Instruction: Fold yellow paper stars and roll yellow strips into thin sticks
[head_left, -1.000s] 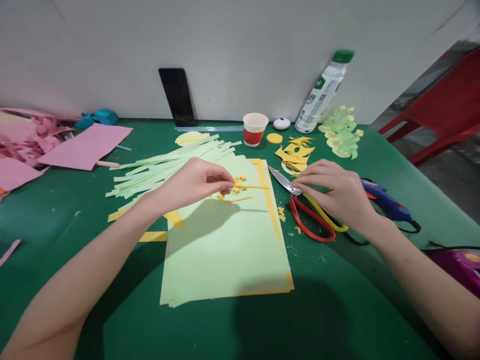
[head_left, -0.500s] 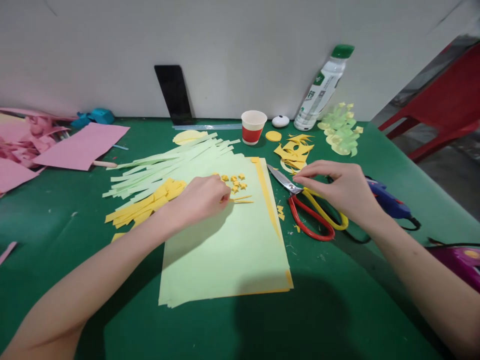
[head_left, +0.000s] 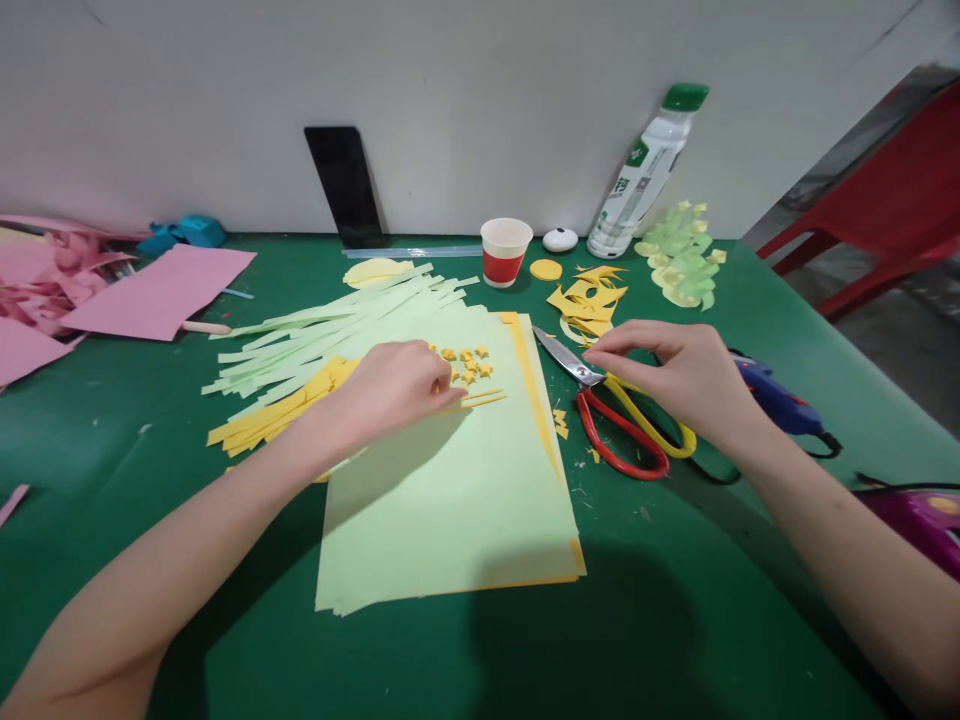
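On a stack of pale green paper [head_left: 450, 510], my left hand [head_left: 401, 385] is closed, fingertips at the ends of thin yellow paper strips [head_left: 484, 398]. Small folded yellow paper stars [head_left: 469, 365] lie just beyond these fingers. Wider yellow paper strips [head_left: 277, 415] and a fan of pale green paper strips [head_left: 300, 355] are at its left. Thumb and fingertips of my right hand [head_left: 667, 370] are pinched together above the scissors [head_left: 581, 375]; anything between them is too small to make out. The scissors have one red and one yellow handle and lie beside the stack.
Along the wall stand a black phone [head_left: 345, 185], a paper cup [head_left: 505, 255] and a leaning bottle [head_left: 641, 180]. Yellow paper scraps [head_left: 589, 305] lie behind the scissors. A blue glue gun [head_left: 776, 395] rests at right, pink paper [head_left: 169, 295] at left.
My left hand has turned slightly, its thumb now stretched further along the strips. The lower thin strip has tilted a little. My right hand stays pinched in nearly the same place.
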